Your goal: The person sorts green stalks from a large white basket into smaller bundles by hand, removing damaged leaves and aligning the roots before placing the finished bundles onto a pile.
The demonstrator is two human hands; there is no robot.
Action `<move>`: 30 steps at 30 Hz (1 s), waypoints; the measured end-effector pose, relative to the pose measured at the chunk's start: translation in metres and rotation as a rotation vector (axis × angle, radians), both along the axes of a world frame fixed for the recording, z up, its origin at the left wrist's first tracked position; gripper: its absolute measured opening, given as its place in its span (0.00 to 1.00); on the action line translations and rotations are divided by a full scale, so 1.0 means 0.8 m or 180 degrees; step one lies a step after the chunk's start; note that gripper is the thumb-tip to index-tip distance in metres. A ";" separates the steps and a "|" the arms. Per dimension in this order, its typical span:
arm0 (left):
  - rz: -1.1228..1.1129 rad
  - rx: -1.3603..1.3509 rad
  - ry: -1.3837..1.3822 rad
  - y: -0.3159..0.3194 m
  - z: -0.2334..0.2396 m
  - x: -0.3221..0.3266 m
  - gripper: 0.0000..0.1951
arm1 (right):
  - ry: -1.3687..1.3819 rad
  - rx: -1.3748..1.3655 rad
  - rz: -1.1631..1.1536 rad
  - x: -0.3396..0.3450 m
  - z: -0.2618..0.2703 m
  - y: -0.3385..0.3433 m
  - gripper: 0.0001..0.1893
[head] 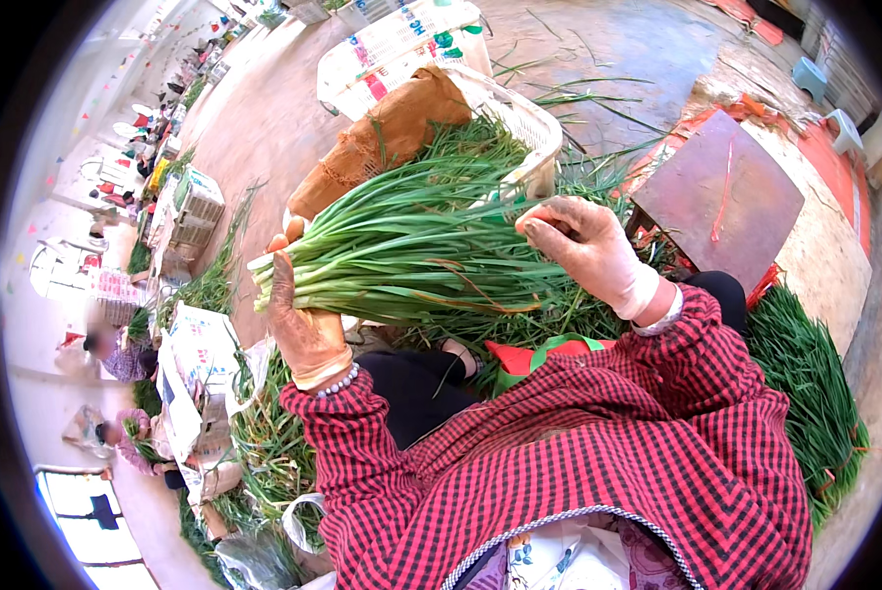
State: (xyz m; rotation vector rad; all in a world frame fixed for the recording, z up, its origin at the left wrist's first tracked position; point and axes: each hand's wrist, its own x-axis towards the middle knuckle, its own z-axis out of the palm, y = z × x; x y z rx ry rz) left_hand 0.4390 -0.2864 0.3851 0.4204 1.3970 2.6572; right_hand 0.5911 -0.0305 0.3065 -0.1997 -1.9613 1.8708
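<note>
My left hand (308, 332), in a thin soiled glove with a beaded bracelet at the wrist, grips a bunch of garlic chives (404, 258) by the pale stem ends. Its long green leaves fan out to the right, and a few are brown and withered. My right hand (592, 254), gloved too, is raised beside the leaf tips with thumb and fingers drawn together. Whether a leaf is pinched there cannot be made out. Under the bunch, loose greens (478, 147) fill a white plastic crate (540, 125) with a brown cloth (389, 125) over its side.
A small board-topped table (721, 199) with a red strip on it stands at right. Tied chives (802, 391) lie beside my right side. Loose leaves (271, 442) heap at left. Another crate (404, 59) stands ahead. People (134, 439) sit far left among crates.
</note>
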 end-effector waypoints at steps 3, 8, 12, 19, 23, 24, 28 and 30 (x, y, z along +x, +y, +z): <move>-0.0052 -0.0137 0.0141 0.013 0.001 0.014 0.16 | -0.0520 0.0639 0.0045 -0.018 -0.002 0.002 0.22; -0.0232 -0.0125 0.0312 0.029 0.003 0.026 0.16 | -0.1419 -0.0819 0.1034 -0.045 0.004 0.001 0.21; -0.0213 -0.0235 0.0406 0.027 0.008 0.033 0.16 | -0.1099 -0.1066 0.1092 -0.035 0.018 -0.003 0.16; 0.0296 -0.0166 0.0098 -0.013 0.002 -0.002 0.16 | -0.1086 -0.0857 0.0929 0.015 -0.015 0.047 0.14; 0.0477 0.0058 0.0024 -0.030 0.004 -0.013 0.17 | -0.0780 0.2292 -0.0890 0.033 -0.084 0.063 0.14; 0.0537 0.0063 -0.0009 -0.028 0.001 -0.013 0.17 | -0.0698 0.1705 -0.0701 0.026 -0.069 0.046 0.14; 0.0575 0.0115 -0.0118 -0.011 -0.007 -0.003 0.17 | -0.1137 0.1428 0.0476 -0.006 0.003 -0.030 0.18; 0.0525 0.0145 -0.0148 -0.002 -0.006 0.000 0.17 | -0.1161 0.0928 0.0770 -0.032 -0.002 -0.052 0.17</move>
